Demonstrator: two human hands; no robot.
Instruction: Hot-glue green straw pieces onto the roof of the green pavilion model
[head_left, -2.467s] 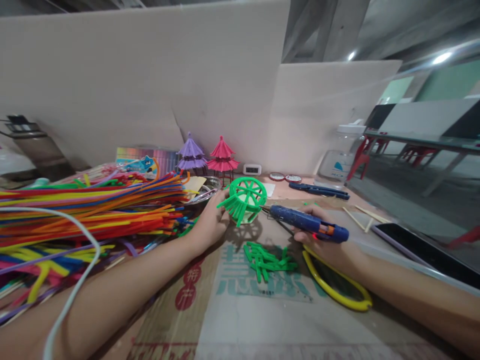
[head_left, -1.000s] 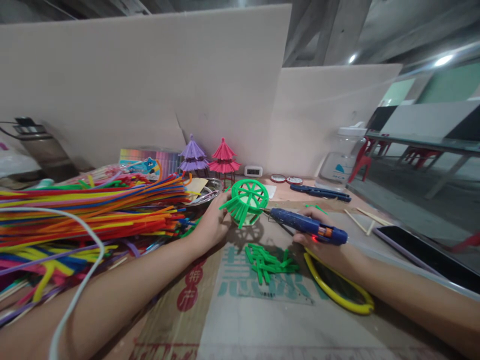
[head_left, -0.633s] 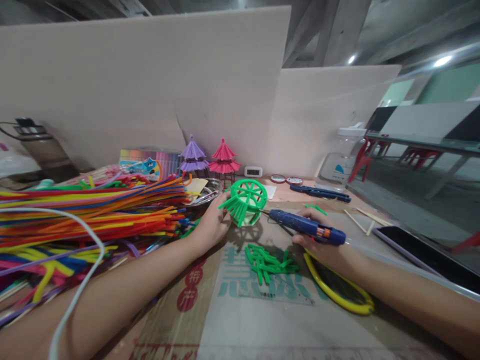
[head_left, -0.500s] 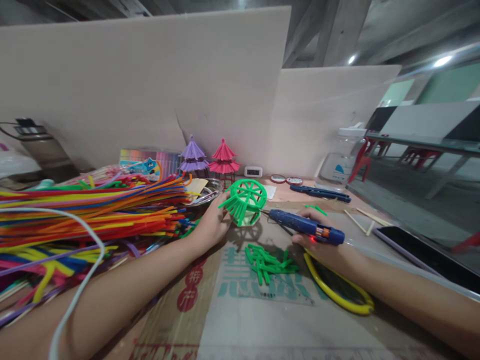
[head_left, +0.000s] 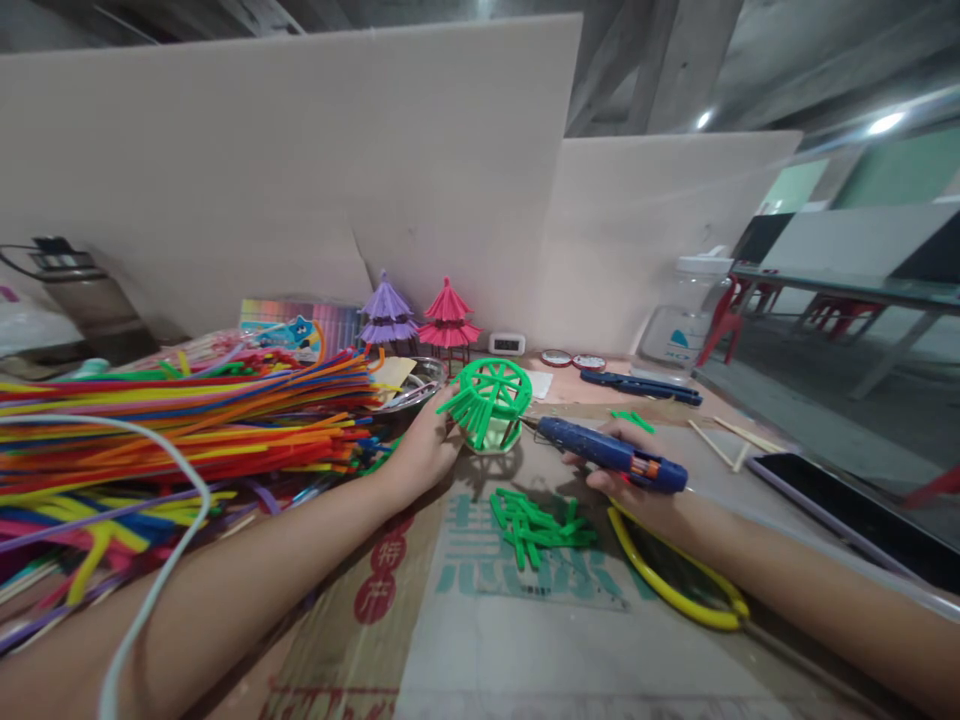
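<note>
My left hand [head_left: 431,445] is closed on the left side of a small green pavilion model [head_left: 496,392], whose round spoked top carries a fan of green strips on its front left. Its fingertips are partly hidden behind the model. In my right hand [head_left: 622,470] is a blue hot glue gun [head_left: 607,447], its nozzle pointing left and close to the model's right side; whether it touches I cannot tell. Below the model lies a pile of short cut green pipe cleaner pieces [head_left: 536,525]. A yellow-handled tool [head_left: 679,590] lies beneath my right wrist.
Bundles of coloured pipe cleaners [head_left: 187,420] fill the left side, with a white cable [head_left: 176,460] across them. Behind stand a purple pavilion [head_left: 386,312], a red pavilion [head_left: 448,318] and a small clock [head_left: 506,344]. Pliers [head_left: 641,386], a jug [head_left: 679,320] and a phone [head_left: 862,520] lie right.
The glue gun has tilted slightly, and my right fingers have shifted a little on its grip. The pavilion model and my left hand stay nearly still.
</note>
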